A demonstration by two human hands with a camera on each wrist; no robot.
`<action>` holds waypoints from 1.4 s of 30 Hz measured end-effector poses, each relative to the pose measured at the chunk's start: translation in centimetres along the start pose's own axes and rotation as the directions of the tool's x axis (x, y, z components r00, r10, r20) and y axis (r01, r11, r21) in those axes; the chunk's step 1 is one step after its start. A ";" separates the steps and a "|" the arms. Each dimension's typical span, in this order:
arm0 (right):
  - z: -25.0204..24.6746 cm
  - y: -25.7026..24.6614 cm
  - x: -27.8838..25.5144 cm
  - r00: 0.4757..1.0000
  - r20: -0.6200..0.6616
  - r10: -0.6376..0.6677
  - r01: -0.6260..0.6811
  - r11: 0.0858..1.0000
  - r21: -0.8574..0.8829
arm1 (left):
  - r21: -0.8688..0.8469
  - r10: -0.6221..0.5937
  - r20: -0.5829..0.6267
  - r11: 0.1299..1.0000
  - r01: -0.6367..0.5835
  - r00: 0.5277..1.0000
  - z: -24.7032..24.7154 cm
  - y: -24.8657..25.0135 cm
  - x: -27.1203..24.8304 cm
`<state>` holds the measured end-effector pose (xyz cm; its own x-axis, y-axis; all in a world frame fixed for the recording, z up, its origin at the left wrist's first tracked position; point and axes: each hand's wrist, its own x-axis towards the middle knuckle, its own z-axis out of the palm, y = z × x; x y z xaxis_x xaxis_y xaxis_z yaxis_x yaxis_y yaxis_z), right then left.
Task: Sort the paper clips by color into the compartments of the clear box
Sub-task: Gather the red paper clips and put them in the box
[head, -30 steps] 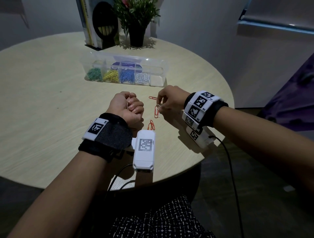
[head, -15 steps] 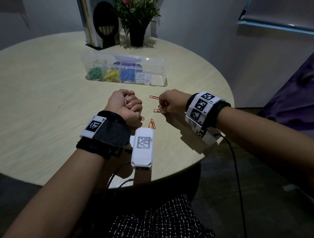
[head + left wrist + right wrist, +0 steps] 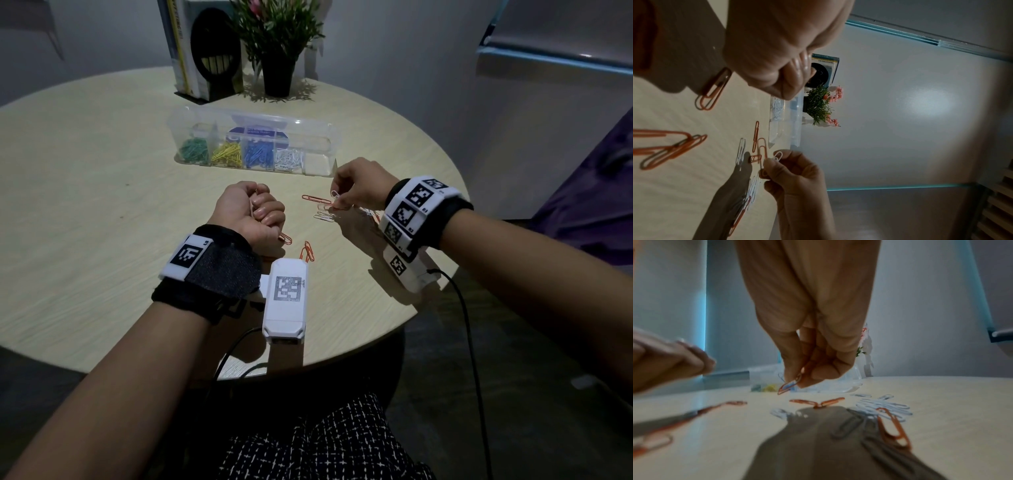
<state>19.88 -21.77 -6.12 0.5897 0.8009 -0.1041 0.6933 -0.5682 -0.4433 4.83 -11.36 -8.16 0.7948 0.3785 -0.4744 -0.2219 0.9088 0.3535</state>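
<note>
The clear box stands past my hands, with green, yellow, blue and white clips in separate compartments; its right end compartment looks bare. My right hand hovers just above the table and pinches an orange clip together with a white clip. My left hand is a closed fist resting on the table, and a thin pale wire shows in its fold. Loose orange clips and white clips lie between the hands.
More orange clips lie by my left wrist, and a small heap of white clips lies under my right hand. A potted plant and books in a black bookend stand at the back. The round table's edge runs below my right wrist.
My right hand has risen off the table toward the box's right end, now pinching a white clip with the orange one. The left fist has stayed put.
</note>
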 end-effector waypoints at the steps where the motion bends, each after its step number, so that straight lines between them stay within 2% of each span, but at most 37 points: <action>1: 0.3 0.1 0.1 1.000 -0.007 0.007 -0.008 0.999 -0.046 | -0.001 -0.004 -0.001 1.000 0.004 1.000 0.0 0.0 0.1; 6: 1.0 -0.3 0.5 0.999 -0.017 -0.027 0.024 0.989 -0.146 | -0.016 -0.016 -0.007 1.000 0.016 1.000 0.0 -0.2 0.2; 10: 1.7 -1.4 0.7 0.993 0.083 -0.089 0.104 0.976 -0.191 | -0.018 -0.026 -0.011 1.000 0.026 1.000 0.0 -0.3 0.2; 18: 2.3 -1.7 1.0 0.988 0.154 -0.029 0.076 0.947 -0.312 | -0.044 -0.034 -0.031 0.999 0.033 0.999 0.0 -0.3 0.4; 22: 2.4 -1.7 0.1 0.986 0.159 -0.049 0.109 0.911 -0.397 | -0.018 0.014 -0.100 1.000 -0.016 0.995 0.4 -1.0 0.6; 24: 1.3 -1.9 -0.3 0.988 0.122 -0.096 0.131 0.933 -0.334 | -0.038 0.034 -0.138 0.998 -0.040 0.990 0.7 -1.5 0.6; 27: -1.5 -2.7 -1.2 0.986 0.029 -0.165 0.166 0.985 -0.043 | -0.086 0.038 -0.134 0.995 -0.050 0.990 1.3 -2.6 0.3; 29: -3.1 -3.5 -1.9 0.976 0.045 -0.213 0.208 0.973 0.100 | -0.104 0.024 -0.106 0.994 -0.035 0.994 2.1 -3.5 0.2; 32: -4.3 -3.6 -2.6 0.964 0.079 -0.254 0.241 0.959 0.150 | -0.108 -0.013 -0.061 0.994 0.007 0.998 3.3 -4.7 0.5; 36: -4.8 -0.6 -1.9 0.986 -0.029 -0.165 0.167 0.980 0.108 | -0.008 -0.106 -0.014 0.994 0.106 0.994 3.4 -5.4 1.2; 42: -3.1 4.1 -1.1 1.000 0.003 0.028 -0.027 0.981 -0.194 | 0.045 -0.116 0.018 0.992 0.115 0.993 3.0 -5.2 1.7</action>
<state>23.32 -25.58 -5.05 0.6077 0.7852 -0.1191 0.7442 -0.6154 -0.2597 9.03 -15.96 -8.41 0.8252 0.2677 -0.4974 -0.1037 0.9374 0.3324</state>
